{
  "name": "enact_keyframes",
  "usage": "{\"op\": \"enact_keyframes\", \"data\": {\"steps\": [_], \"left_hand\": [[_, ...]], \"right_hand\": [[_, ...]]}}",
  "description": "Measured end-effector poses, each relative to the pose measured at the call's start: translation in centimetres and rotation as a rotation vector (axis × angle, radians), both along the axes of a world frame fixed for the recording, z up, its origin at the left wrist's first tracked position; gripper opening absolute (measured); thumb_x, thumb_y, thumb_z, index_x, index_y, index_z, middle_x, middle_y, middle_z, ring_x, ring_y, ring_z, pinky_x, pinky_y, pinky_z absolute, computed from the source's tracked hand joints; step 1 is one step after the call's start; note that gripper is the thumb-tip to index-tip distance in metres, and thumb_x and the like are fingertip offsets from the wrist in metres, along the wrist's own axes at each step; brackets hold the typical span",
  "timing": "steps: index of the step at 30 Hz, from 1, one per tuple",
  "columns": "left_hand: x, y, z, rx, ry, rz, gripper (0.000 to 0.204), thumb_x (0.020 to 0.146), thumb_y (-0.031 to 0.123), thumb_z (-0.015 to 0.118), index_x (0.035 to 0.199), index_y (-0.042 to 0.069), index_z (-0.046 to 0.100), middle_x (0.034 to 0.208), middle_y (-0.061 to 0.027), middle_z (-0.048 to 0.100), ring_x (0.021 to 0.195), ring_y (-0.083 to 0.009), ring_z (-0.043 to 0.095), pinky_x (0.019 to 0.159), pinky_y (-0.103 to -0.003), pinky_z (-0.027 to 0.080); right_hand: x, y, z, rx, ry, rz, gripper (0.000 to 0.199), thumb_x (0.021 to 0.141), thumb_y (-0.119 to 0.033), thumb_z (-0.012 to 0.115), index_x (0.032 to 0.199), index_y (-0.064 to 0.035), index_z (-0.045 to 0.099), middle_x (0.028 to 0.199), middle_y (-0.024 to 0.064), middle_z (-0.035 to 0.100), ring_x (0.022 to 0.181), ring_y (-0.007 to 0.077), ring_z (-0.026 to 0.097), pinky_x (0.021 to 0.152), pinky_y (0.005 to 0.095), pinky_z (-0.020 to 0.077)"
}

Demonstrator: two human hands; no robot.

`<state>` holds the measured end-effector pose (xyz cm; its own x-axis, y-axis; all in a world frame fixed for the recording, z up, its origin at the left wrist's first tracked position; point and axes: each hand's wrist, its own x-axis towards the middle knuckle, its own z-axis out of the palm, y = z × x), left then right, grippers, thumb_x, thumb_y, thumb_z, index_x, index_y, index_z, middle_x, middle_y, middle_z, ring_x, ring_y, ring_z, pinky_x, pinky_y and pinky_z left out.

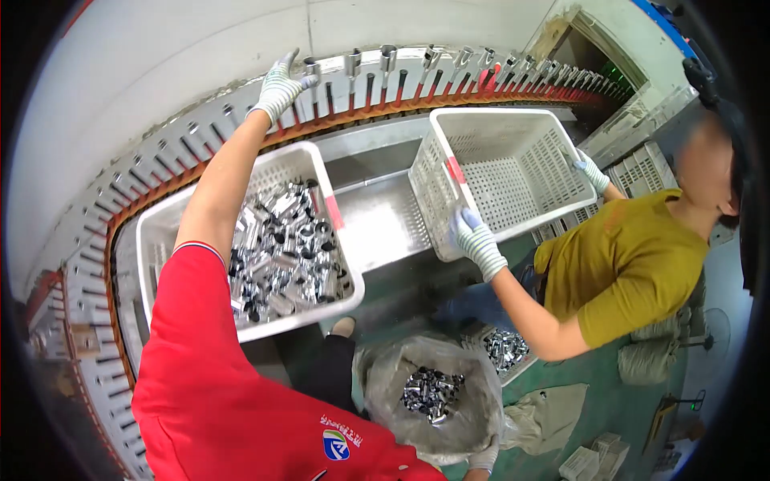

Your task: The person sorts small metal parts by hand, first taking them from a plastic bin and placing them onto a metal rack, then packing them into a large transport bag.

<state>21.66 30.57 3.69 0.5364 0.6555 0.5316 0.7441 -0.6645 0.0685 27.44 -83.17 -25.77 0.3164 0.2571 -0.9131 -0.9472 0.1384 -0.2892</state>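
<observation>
My left hand (281,86), in a white striped glove, reaches up to the curved rack line. Its fingers and thumb are spread beside a shiny metal tube (311,72) standing on a red spindle; whether they touch it is unclear. Low in the view, my right hand (484,458), also gloved, grips the near rim of a clear plastic bag (381,385). Loose chrome and black metal parts (431,394) lie inside that bag. Under my left arm is a white perforated crate (343,306) heaped with similar chrome parts (281,256).
A co-worker in an olive shirt (626,272) holds a second white crate (513,172) with gloved hands. More tubes on spindles (388,60) follow the curved conveyor. Another crate of parts (507,350), a cloth sack (553,417) and small baskets (595,458) are on the green floor.
</observation>
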Motion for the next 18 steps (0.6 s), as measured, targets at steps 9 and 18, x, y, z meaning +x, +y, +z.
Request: {"op": "enact_keyframes", "data": {"steps": [9, 18], "left_hand": [[7.8, -0.3, 6.4, -0.857, 0.288, -0.28, 0.075, 0.081, 0.018, 0.085, 0.151, 0.022, 0.06, 0.105, -0.0061, 0.074, 0.093, -0.0221, 0.07, 0.082, -0.039, 0.055], [-0.2, -11.7, 9.5, -0.752, 0.42, -0.708, 0.042, 0.086, 0.023, 0.081, 0.125, 0.01, 0.073, 0.105, -0.0105, 0.076, 0.099, -0.0215, 0.072, 0.089, -0.037, 0.058]], "right_hand": [[-1.9, 4.8, 1.9, -0.262, 0.087, -0.07, 0.077, 0.103, -0.055, 0.051, 0.158, -0.001, 0.045, 0.159, 0.0156, 0.053, 0.145, 0.0376, 0.047, 0.124, 0.0489, 0.036], [-2.7, 6.2, 4.1, -0.494, -0.023, -0.128, 0.077, 0.103, -0.052, 0.05, 0.159, -0.0007, 0.043, 0.159, 0.0154, 0.052, 0.146, 0.0362, 0.046, 0.124, 0.0465, 0.0335]]}}
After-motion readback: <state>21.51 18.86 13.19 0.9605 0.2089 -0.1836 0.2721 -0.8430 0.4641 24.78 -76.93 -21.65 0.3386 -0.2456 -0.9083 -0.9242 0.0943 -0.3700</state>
